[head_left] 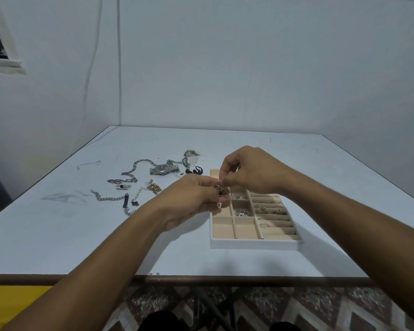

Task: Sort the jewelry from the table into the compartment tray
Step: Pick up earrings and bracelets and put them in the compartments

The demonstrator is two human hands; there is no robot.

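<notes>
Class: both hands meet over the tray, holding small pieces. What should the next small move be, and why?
Likely the right hand should draw the small piece it seems to pinch away from the cluster gripped in the left hand and lower it into the tray. Both hands sit above the tray's left column, whose near compartment looks bare.

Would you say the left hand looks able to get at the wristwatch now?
Probably not at once: the left hand holds small jewelry pieces that the right hand pinches. The wristwatch lies uncovered beyond it, so the way is free once it lets go.
</notes>
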